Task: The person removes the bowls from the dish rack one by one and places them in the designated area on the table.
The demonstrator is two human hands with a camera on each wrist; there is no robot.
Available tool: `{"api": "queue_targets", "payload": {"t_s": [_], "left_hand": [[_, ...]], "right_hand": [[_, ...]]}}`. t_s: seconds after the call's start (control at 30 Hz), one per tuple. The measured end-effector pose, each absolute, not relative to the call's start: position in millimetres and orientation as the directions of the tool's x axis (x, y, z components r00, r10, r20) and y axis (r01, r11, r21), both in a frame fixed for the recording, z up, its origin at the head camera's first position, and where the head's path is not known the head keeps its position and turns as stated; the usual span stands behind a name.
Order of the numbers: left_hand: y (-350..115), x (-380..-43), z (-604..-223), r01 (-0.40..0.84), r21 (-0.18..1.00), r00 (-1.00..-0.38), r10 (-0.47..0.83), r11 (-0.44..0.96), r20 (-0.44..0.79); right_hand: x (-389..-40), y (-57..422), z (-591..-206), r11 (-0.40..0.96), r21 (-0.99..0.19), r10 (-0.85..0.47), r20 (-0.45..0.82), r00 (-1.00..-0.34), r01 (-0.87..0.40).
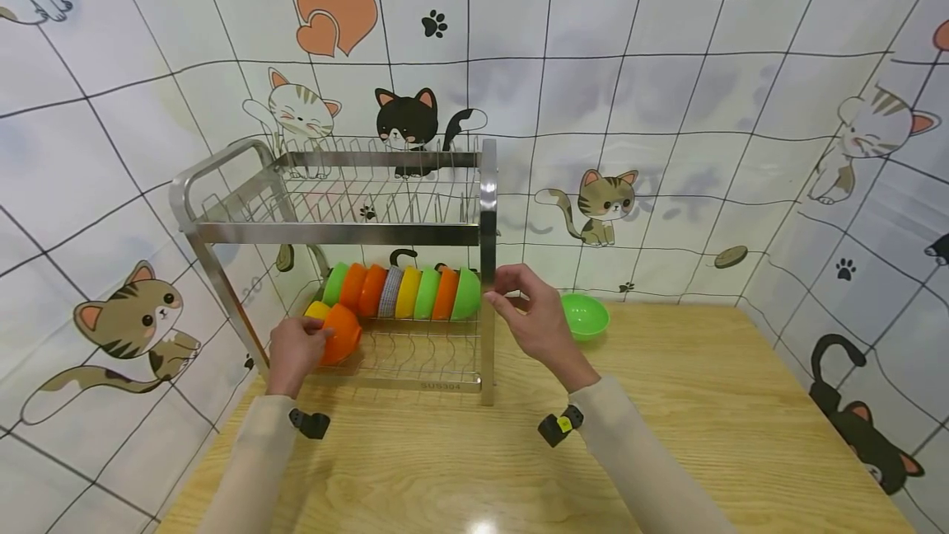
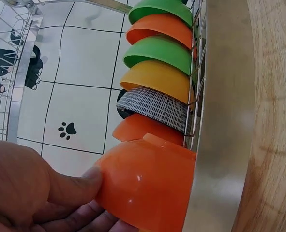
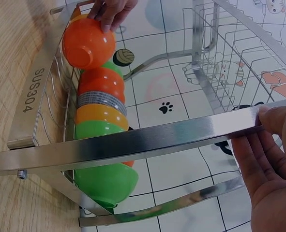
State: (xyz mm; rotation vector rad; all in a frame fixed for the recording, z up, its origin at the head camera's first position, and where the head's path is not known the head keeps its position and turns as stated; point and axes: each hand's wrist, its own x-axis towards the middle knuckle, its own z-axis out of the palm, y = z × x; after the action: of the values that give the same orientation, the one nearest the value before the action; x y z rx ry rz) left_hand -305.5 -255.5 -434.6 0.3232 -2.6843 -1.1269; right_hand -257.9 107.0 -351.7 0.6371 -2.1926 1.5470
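Note:
My left hand (image 1: pixel 295 350) pinches an orange bowl (image 1: pixel 341 335) by its rim at the front left of the lower rack shelf; in the left wrist view the thumb lies on the bowl's near side. A yellow bowl (image 1: pixel 317 310) shows partly behind it. My right hand (image 1: pixel 535 313) holds the right front post (image 1: pixel 488 270) of the metal dish rack between thumb and fingers, as the right wrist view shows. Along the back of the lower shelf, several bowls stand on edge in a row: green, orange, yellow and a grey-patterned bowl (image 1: pixel 389 292).
A green bowl (image 1: pixel 585 316) sits on the wooden table (image 1: pixel 667 402), right of the rack. The rack's upper wire shelf (image 1: pixel 356 196) spans above the bowls. Cat-patterned covering (image 1: pixel 667 105) lines the walls behind and beside.

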Motion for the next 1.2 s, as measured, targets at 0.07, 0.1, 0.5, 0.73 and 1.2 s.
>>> {"api": "queue_targets", "payload": {"t_s": [0.07,0.1,0.5,0.73,1.2], "left_hand": [[-256,-306,-436,-0.117,0.721,-0.951,-0.285,0.683,0.116],[-256,-306,-437,-0.115,0.721,-0.951,-0.286,0.683,0.119],[-260,-309,-439,-0.112,0.739,-0.945,-0.301,0.664,0.128],[-259,-308,-438,-0.129,0.754,-0.944,-0.314,0.644,0.106],[-254,-306,-431,-0.128,0.784,-0.94,-0.326,0.607,0.099]], "right_hand": [[-258,107,-352,0.29,-0.773,-0.141,0.549,-0.824,-0.564],[-258,107,-353,0.29,-0.773,-0.14,0.549,-0.824,-0.564],[-261,108,-357,0.29,-0.781,-0.132,0.54,-0.832,-0.553],[-260,108,-356,0.3,-0.781,-0.136,0.533,-0.835,-0.548],[-282,115,-380,0.281,-0.783,-0.138,0.54,-0.83,-0.555]]}}
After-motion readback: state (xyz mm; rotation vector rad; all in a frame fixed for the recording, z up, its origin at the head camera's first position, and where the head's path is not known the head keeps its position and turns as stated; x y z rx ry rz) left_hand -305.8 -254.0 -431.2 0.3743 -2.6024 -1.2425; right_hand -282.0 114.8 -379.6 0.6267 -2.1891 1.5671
